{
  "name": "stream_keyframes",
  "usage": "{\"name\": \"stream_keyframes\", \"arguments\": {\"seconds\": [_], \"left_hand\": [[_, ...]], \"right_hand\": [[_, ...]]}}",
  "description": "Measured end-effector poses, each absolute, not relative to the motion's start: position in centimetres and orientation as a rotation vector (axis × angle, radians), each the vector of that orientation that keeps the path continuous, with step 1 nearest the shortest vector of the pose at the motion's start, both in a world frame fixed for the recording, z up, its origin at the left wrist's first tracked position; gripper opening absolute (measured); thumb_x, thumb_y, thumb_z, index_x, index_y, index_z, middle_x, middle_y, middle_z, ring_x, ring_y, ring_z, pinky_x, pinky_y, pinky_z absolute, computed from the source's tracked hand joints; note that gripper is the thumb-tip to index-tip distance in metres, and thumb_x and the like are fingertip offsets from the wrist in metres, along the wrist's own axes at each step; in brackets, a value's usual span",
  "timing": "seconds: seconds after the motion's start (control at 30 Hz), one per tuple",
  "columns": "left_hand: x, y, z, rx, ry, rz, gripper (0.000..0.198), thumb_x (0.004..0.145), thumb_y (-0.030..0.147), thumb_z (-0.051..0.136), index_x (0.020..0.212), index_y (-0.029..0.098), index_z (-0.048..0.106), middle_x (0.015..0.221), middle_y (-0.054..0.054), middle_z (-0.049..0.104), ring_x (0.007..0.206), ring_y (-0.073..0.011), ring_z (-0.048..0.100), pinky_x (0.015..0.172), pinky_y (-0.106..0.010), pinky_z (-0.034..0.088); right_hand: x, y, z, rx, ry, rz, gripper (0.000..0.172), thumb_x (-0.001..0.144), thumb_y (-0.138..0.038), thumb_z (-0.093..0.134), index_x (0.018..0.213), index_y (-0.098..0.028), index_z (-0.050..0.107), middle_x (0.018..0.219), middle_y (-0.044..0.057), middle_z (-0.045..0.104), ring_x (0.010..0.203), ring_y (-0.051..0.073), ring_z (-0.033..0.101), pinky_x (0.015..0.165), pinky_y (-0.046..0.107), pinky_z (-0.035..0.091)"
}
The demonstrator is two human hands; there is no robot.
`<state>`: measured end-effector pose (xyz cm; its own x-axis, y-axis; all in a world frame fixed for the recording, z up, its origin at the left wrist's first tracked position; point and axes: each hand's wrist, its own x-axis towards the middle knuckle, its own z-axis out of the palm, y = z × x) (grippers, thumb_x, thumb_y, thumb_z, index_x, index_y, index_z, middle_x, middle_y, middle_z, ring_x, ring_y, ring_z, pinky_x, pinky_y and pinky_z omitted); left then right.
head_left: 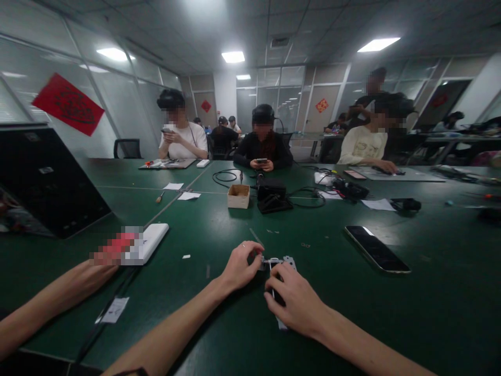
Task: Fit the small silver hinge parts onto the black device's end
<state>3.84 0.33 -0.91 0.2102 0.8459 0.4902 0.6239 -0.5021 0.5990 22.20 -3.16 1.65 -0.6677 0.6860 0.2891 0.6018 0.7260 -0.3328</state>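
In the lower centre of the frame, the left hand (240, 266) pinches with thumb and fingertips one end of a small silver metal bracket with holes (288, 260), low over the dark green table (219, 230). The right hand (295, 300) is curled around a dark narrow object (276, 296), touching the bracket. A black flat smartphone (377, 249) lies at the right.

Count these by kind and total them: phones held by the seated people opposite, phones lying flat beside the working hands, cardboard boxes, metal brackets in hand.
Held phones: 2
Flat smartphone: 1
Cardboard box: 1
Metal bracket, between left hand and right hand: 1
Total: 5
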Motion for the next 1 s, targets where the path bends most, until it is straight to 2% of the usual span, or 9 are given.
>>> {"name": "stream_keyframes", "arguments": {"seconds": [0.13,0.27,0.5,0.8,1.0], "left_hand": [[3.8,0.3,-0.7,2.222,1.403,1.142,0.015,0.079,0.013,0.052,0.091,0.017,0.06,0.085,-0.003,0.064,0.076,-0.0154,0.058,0.072,-0.028,0.048],[3.6,0.4,-0.7,2.236,1.399,1.105,0.014,0.082,0.015,0.051,0.092,0.017,0.06,0.087,-0.003,0.064,0.078,-0.0155,0.058,0.073,-0.029,0.049],[3.3,0.4,-0.7,2.26,1.386,1.043,0.014,0.083,0.015,0.05,0.094,0.016,0.06,0.087,-0.003,0.063,0.078,-0.0154,0.059,0.073,-0.028,0.049],[3.1,0.7,-1.2,2.271,1.348,1.018,0.014,0.084,0.016,0.05,0.094,0.016,0.06,0.088,-0.003,0.062,0.079,-0.015,0.058,0.072,-0.028,0.049],[3.2,0.6,-0.8,2.269,1.355,0.991,0.014,0.084,0.016,0.05,0.094,0.016,0.06,0.088,-0.003,0.063,0.079,-0.0154,0.058,0.074,-0.029,0.049]], "right_hand": [[23.2,-0.8,1.5,-1.179,-2.511,0.333,0.013,0.08,-0.022,0.055,0.088,-0.021,0.065,0.101,0.007,0.054,0.091,0.021,0.053,0.075,0.034,0.048],[26.9,5.3,0.1,-1.384,-2.386,0.24,0.013,0.081,-0.021,0.052,0.084,-0.021,0.065,0.101,0.007,0.052,0.092,0.02,0.053,0.077,0.035,0.046],[33.0,15.7,-1.4,-1.889,-2.12,0.082,0.021,0.083,-0.024,0.05,0.095,-0.016,0.066,0.101,0.011,0.051,0.095,0.021,0.053,0.083,0.031,0.04],[34.9,18.0,-2.1,-1.941,-2.083,0.052,0.024,0.085,-0.027,0.048,0.098,-0.017,0.065,0.106,0.012,0.051,0.097,0.021,0.051,0.082,0.028,0.039],[35.0,19.0,-2.4,-2.008,-2.044,-0.06,0.036,0.083,-0.025,0.047,0.116,-0.013,0.052,0.112,0.016,0.047,0.103,0.028,0.047,0.085,0.037,0.038]]}}
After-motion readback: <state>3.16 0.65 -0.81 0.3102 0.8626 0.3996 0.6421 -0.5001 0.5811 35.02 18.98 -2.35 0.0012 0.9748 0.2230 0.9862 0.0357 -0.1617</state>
